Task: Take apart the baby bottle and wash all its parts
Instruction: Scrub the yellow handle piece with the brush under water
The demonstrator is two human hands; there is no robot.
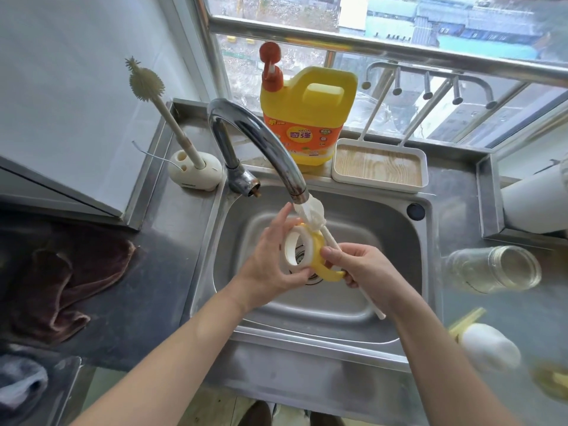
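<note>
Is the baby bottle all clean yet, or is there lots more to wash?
Not yet. The bottle is already apart: the clear bottle body lies on the counter right of the sink. Right now the left hand holds the handled collar ring under the faucet while the right hand works a brush on it. Whether the counter parts are washed, I cannot tell.

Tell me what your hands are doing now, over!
Left hand grips white-and-yellow handled bottle ring over steel sink. Right hand holds white-handled brush, head under chrome faucet. Nothing in the way.
</note>
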